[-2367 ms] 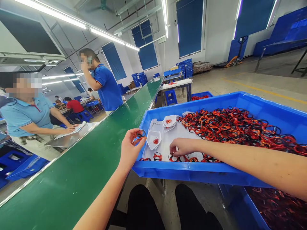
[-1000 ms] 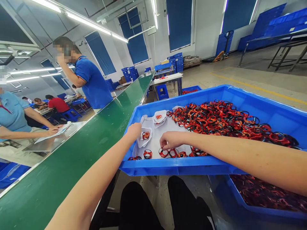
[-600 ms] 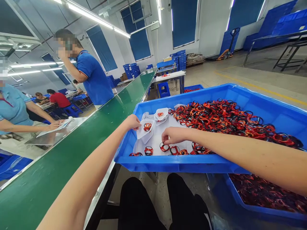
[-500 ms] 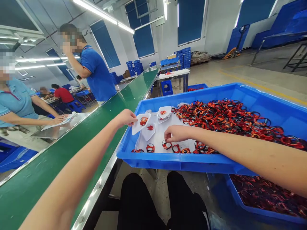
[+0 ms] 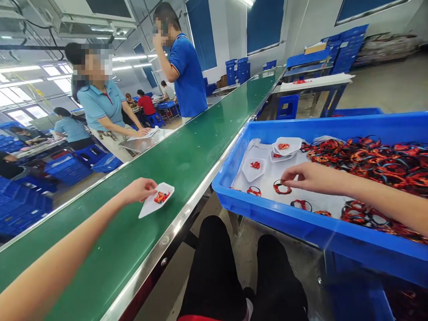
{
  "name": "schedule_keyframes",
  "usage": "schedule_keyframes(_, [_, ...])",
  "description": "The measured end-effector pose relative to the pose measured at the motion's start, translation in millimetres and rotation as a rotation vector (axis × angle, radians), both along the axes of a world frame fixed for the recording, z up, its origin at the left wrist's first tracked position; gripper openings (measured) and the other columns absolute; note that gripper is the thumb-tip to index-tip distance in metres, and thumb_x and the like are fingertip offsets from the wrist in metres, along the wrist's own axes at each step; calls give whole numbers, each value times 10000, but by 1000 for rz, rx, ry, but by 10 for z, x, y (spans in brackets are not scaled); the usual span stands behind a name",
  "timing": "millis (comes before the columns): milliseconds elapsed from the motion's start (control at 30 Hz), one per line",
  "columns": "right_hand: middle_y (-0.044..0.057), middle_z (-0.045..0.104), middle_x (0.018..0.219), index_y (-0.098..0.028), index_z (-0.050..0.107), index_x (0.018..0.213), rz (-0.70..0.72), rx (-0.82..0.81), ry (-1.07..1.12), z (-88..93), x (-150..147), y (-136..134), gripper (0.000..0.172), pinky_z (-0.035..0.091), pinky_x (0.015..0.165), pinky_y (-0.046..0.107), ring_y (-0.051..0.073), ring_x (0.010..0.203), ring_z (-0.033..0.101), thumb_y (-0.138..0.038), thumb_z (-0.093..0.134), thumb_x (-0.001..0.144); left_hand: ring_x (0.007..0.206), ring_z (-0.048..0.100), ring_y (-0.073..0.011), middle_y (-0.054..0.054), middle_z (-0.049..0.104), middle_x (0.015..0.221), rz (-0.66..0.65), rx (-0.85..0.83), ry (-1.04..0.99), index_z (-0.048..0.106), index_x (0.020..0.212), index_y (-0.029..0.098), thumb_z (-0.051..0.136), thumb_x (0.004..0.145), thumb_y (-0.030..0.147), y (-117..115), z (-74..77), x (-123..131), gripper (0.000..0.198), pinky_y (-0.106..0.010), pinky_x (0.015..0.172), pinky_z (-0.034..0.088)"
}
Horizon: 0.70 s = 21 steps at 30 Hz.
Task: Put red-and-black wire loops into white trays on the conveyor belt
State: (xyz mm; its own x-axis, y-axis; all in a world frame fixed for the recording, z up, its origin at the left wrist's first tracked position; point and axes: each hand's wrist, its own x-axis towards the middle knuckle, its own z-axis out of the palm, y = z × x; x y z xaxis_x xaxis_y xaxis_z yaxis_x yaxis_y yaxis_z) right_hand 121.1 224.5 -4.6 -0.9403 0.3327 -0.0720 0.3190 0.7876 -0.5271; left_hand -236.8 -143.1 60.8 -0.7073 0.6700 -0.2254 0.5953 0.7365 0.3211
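My left hand [image 5: 139, 191] is over the green conveyor belt, closed on the edge of a small white tray [image 5: 150, 208]. Red-and-orange wire pieces [image 5: 162, 197] lie in that tray. Inside the blue bin, my right hand [image 5: 306, 177] pinches a red-and-black wire ring [image 5: 282, 188] at its upper edge. Near it on the white sheet [image 5: 267, 196] lie another ring [image 5: 254, 191] and a ring [image 5: 302, 204] close to the front wall. More white trays with small red pieces, one single tray [image 5: 250, 173] and a stacked pair [image 5: 290, 145], sit behind.
A large heap of red-and-black rings [image 5: 368, 156] fills the right of the blue bin [image 5: 301, 223]. The green conveyor belt [image 5: 214, 125] runs alongside, with a metal rail [image 5: 177, 223]. Across it stand a person in light blue [image 5: 103, 107] and a person in darker blue [image 5: 190, 76].
My left hand has carried the white tray out of the bin, leftward over the belt. My right hand stays in the bin at a ring. The view has turned left.
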Motion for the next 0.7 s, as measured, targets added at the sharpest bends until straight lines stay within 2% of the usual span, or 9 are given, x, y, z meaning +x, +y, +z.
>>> schedule_keyframes(100, [58,655,817,-202,674,920,-95,-248,33,41,27,-43,378,430,559,268,163,679,546,-525,561,759,507,511,-138,-5,622,611,10,-6,-43,597,851,165,626,639,515,-311,-216,-45,411,-204,376,383])
schedule_keyframes(167, [48,638,818,-203,674,922,-132,-448,83,78,44,-79,406,415,548,241,136,671,509,-553,600,732,491,502,-134,12,622,593,11,-12,-89,607,856,197,615,644,554,-451,-278,-76,415,-191,359,352])
schedule_keyframes(233, [44,635,869,-206,674,920,-138,-620,132,114,51,-108,404,402,551,226,111,663,474,-548,644,706,509,526,-140,36,639,619,25,-19,-99,620,878,256,598,663,580,-505,-267,-115,390,-181,356,333])
schedule_keyframes(300, [44,631,929,-211,674,918,-143,-744,168,143,47,-121,384,392,551,217,93,657,449,-526,670,698,565,576,-161,45,681,703,51,22,48,625,851,290,608,659,584,-439,-193,-110,352,-203,408,389])
schedule_keyframes(400, [38,617,943,-208,674,903,-154,-841,204,164,39,-126,350,386,558,207,81,666,439,-490,692,697,684,626,-200,29,698,765,43,190,357,620,850,291,605,683,570,-93,-24,130,325,-278,584,478])
schedule_keyframes(467, [27,603,911,-204,671,888,-154,-860,218,168,37,-128,335,386,567,202,79,675,438,-478,700,697,774,631,-201,13,692,857,-61,333,368,604,939,291,557,751,551,266,61,459,324,-309,697,489])
schedule_keyframes(500, [21,594,889,-202,670,880,-155,-860,222,168,37,-130,329,386,569,202,78,675,438,-475,702,698,780,625,-198,8,683,864,-124,430,346,599,964,285,554,760,544,467,84,653,333,-310,704,490])
schedule_keyframes(567, [13,581,854,-198,666,860,-153,-850,224,168,37,-133,324,385,571,203,79,674,437,-478,700,701,816,612,-177,-8,661,947,-323,510,224,582,1038,264,555,793,489,882,91,1047,334,-298,731,498])
schedule_keyframes(700, [13,590,842,-195,663,830,-126,-824,221,175,40,-145,314,383,570,210,87,673,432,-479,695,700,788,578,-132,-44,600,1063,-747,591,132,598,1084,241,516,850,384,1613,43,1689,285,-264,697,492])
